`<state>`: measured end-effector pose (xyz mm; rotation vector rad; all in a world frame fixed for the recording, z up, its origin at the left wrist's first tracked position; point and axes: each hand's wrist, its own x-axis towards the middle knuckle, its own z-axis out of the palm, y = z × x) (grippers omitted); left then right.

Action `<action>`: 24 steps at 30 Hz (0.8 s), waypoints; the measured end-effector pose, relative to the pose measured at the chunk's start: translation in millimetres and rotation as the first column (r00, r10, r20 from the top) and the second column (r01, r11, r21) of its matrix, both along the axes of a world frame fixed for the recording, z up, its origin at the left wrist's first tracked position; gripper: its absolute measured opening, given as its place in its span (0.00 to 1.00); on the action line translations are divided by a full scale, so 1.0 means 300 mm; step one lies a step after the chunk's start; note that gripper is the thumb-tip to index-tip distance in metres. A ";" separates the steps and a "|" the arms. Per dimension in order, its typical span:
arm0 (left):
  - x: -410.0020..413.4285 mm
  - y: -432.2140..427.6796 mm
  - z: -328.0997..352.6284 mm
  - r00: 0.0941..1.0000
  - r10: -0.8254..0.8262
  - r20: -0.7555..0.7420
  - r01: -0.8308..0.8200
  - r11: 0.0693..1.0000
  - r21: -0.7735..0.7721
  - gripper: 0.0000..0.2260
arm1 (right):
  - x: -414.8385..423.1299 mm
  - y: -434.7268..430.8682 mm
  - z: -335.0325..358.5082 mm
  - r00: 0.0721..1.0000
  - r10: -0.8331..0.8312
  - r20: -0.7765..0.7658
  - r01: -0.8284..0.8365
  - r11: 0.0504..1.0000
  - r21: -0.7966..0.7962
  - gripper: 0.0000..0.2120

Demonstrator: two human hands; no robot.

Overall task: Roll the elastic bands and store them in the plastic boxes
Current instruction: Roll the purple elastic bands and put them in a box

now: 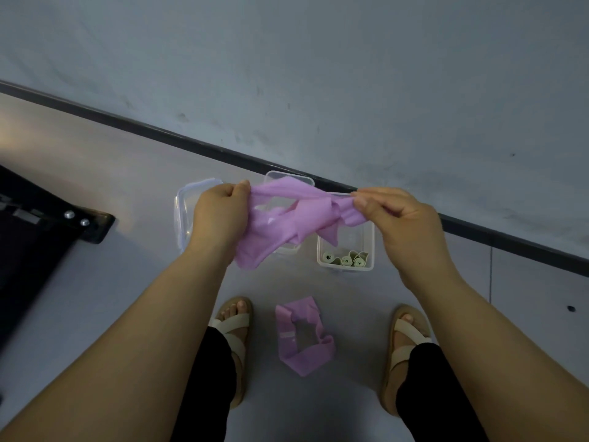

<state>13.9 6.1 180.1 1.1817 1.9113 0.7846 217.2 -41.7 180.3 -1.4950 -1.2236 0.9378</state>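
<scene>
The left hand point(220, 215) and the right hand point(398, 218) are raised side by side over the floor point(134, 282), each pinching one end of a purple elastic band point(296, 215) between thumb and curled fingers. The band runs taut along its top edge from hand to hand, while the rest hangs down crumpled below the left hand. A second purple band point(302, 336) lies unrolled in a loose loop on the floor between the person's sandalled feet, well below the hands. Three clear plastic boxes stand on the floor under the hands, near the wall. The right box point(345, 267) holds three rolled green bands point(345, 259) along its near side. The middle box point(288, 177) is mostly hidden by the held band, and the left box point(183, 202) by the left hand, so their contents cannot be told.
</scene>
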 end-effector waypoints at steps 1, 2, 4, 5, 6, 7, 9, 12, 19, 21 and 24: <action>-0.006 0.001 -0.010 1.000 -0.009 -0.007 0.009 0.999 -0.038 0.13 | 0.001 0.000 0.001 0.999 -0.020 -0.028 0.021 1.000 0.008 0.08; -0.010 0.002 -0.019 1.000 -0.013 -0.006 0.013 0.998 -0.069 0.13 | 0.002 0.000 0.002 0.997 -0.041 -0.065 0.041 0.999 0.000 0.08; -0.013 -0.003 -0.027 1.000 0.004 0.010 -0.002 0.991 -0.136 0.14 | 0.002 0.003 0.005 0.984 -0.083 -0.155 0.076 0.996 -0.052 0.08; -0.015 -0.006 -0.029 1.000 -0.001 0.013 0.003 0.987 -0.164 0.15 | 0.003 0.005 0.006 0.972 -0.102 -0.212 0.086 0.993 -0.082 0.07; -0.017 -0.007 -0.036 1.000 0.003 0.020 0.001 0.982 -0.189 0.14 | 0.004 0.006 0.009 0.953 -0.116 -0.281 0.089 0.990 -0.110 0.08; -0.017 -0.007 -0.035 0.999 0.021 0.029 -0.015 0.976 -0.217 0.14 | 0.006 0.009 0.015 0.926 -0.125 -0.356 0.082 0.988 -0.131 0.08; -0.015 -0.015 -0.040 1.000 -0.010 -0.006 0.008 0.969 -0.249 0.15 | 0.008 0.012 0.026 0.863 -0.124 -0.490 0.052 0.986 -0.157 0.07; 0.004 -0.026 -0.029 0.992 -0.104 0.065 0.117 0.964 -0.241 0.12 | 0.009 0.011 0.037 0.796 -0.094 -0.597 0.002 0.988 -0.154 0.06; 0.069 -0.051 0.057 0.794 -0.440 0.419 0.507 0.860 -0.057 0.15 | 0.001 0.004 0.013 0.912 0.036 -0.410 -0.102 0.985 -0.141 0.11; 0.077 -0.054 0.045 0.822 -0.418 0.388 0.451 0.893 0.007 0.04 | 0.004 0.008 0.018 0.914 0.022 -0.405 -0.082 0.988 -0.131 0.12; 0.067 -0.037 0.036 0.834 -0.200 0.515 0.224 0.974 0.016 0.06 | 0.015 0.009 0.030 0.963 0.047 -0.265 -0.080 0.990 -0.114 0.13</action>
